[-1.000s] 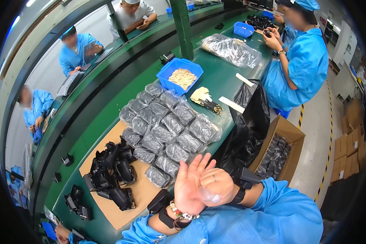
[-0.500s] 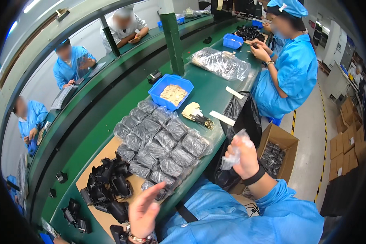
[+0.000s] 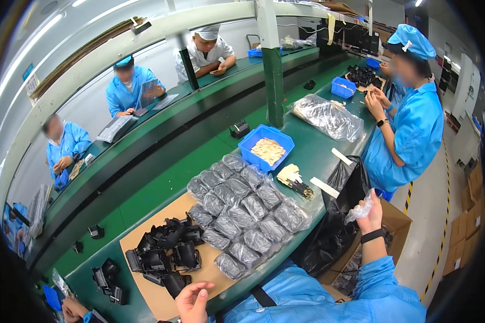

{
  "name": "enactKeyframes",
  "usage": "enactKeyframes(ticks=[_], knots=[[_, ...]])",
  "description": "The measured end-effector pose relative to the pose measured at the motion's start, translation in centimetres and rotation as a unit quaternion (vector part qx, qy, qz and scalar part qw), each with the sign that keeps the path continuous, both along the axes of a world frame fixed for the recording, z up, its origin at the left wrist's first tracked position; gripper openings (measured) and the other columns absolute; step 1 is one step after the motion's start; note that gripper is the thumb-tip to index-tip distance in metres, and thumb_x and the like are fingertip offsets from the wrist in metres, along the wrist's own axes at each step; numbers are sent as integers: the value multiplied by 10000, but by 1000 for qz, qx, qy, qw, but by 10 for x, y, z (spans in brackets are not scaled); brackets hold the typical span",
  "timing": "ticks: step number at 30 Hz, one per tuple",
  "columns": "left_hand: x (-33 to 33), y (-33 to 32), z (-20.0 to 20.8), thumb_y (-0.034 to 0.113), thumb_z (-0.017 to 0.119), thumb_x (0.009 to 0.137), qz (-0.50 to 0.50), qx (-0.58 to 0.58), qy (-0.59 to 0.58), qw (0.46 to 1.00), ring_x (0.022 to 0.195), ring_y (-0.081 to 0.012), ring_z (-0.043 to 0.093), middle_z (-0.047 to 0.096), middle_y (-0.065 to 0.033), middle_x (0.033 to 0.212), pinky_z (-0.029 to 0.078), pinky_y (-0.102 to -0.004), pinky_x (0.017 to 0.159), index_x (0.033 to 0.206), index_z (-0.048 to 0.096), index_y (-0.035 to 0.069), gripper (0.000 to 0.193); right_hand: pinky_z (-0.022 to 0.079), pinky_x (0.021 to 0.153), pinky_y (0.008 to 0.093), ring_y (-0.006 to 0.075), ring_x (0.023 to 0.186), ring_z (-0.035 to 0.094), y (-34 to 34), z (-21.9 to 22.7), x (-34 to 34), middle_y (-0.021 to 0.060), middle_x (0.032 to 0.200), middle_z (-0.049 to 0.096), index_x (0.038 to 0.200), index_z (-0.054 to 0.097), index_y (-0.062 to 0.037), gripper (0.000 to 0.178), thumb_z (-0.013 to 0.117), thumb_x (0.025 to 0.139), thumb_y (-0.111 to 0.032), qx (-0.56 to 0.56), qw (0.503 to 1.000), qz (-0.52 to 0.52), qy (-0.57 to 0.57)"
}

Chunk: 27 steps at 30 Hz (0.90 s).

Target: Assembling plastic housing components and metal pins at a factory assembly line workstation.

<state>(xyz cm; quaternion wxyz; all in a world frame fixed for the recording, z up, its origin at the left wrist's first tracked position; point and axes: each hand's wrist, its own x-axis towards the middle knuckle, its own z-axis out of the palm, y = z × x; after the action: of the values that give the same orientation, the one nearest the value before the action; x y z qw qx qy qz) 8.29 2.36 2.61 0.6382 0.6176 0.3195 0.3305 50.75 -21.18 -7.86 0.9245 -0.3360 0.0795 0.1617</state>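
- Change: the two sets of fingers, together a second ago, are now well apart.
- Right fingers (image 3: 375,202): clamped on a crumpled wad of clear plastic film (image 3: 359,210), now farther out to the right; the black plastic bag (image 3: 328,237) is just left of and below them, the open carton (image 3: 397,222) below and right.
- Left fingers (image 3: 197,287): apart, lightly curled, nothing visible in them, near the front edge of the cardboard sheet (image 3: 205,267).
- Black plastic housings (image 3: 186,256) lie loose on the sheet, beyond the left fingers.
- Clear-bagged black parts (image 3: 255,206) cover the desk (image 3: 307,156) between both sets of fingers, farther out; layout looks unchanged.
- My read: film is off the desk, left side free, right side occupied.
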Motion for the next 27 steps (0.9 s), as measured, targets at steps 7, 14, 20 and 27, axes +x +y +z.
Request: enactKeyframes(ticks=[7,14,20,27], knots=[[2,-9,-21,49,538,884,-11,-52,-32,998,898,-176,596,636,-109,947,453,-283,821,1009,569,-25,148,441,480,301,149,583,543,7,-17,1,47,712,579,864,526,-109,169,619,849,-250,-28,992,-120,-36],[4,-15,-26,41,551,878,-13,-29,-3,999,885,-162,593,642,-101,943,450,-269,806,1016,572,-29,156,422,507,231,100,571,482,-2,-40,-4,64,818,612,916,491,-67,154,616,846,-123,-96,982,-153,-51],[6,-20,-28,53,554,880,-12,-28,7,1000,877,-140,580,639,-83,941,446,-249,792,1004,585,-33,154,297,404,223,68,465,355,16,-33,-9,-37,571,369,861,473,-84,214,567,889,-274,-119,977,-162,-64],[18,-21,-9,74,607,803,-43,220,152,963,847,-270,601,629,-145,894,457,-327,768,886,629,-2,115,179,359,233,72,361,211,23,-48,7,-57,448,200,546,314,-190,510,515,846,-550,-199,968,-145,41]])
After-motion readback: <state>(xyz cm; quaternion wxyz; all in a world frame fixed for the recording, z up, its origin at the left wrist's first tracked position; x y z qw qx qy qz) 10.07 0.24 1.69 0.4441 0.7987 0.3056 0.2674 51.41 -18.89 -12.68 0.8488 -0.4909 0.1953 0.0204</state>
